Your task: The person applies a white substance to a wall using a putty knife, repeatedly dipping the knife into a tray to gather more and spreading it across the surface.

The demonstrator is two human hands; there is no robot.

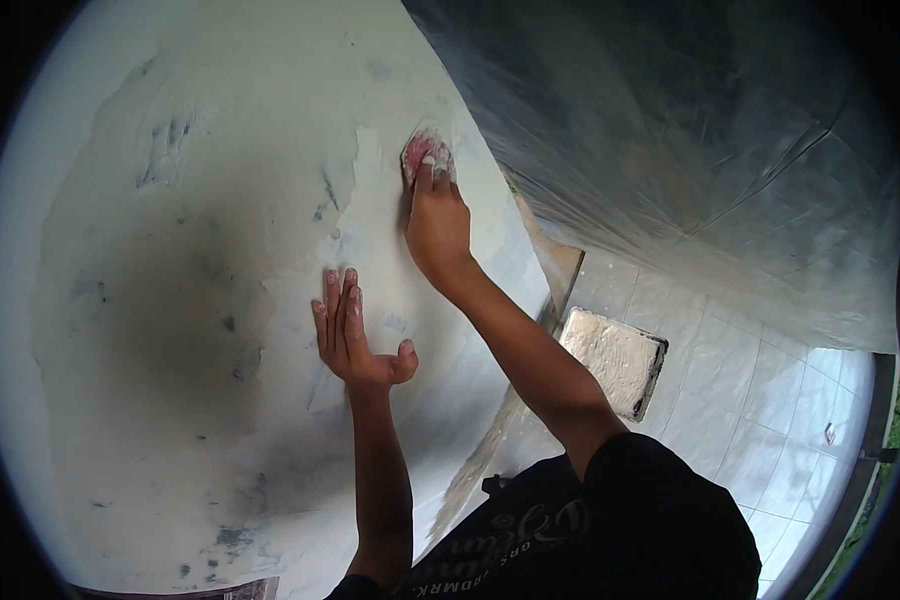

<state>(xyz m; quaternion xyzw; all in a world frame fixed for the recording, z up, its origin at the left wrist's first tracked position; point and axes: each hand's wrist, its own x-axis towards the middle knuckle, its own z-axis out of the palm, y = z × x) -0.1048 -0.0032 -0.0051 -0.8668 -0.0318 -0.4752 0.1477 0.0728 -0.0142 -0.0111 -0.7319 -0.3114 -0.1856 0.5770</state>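
Note:
My right hand (438, 220) is closed on a reddish-pink pad (420, 158) smeared with white paste, pressed against a large pale wall surface (270, 180). My left hand (350, 335) lies lower and to the left, its fingers stretched out and thumb apart, the palm toward the same surface. White residue coats the fingertips of both hands. The surface has uneven whitish coating with dark scuffs and patches, and a lighter coated area lies around the pad.
Below the surface's edge, a square tray (615, 355) of white paste with a dark rim rests on the tiled floor (760, 400). Translucent plastic sheeting (690, 150) hangs along the right. A brown board edge (562, 265) shows between surface and floor.

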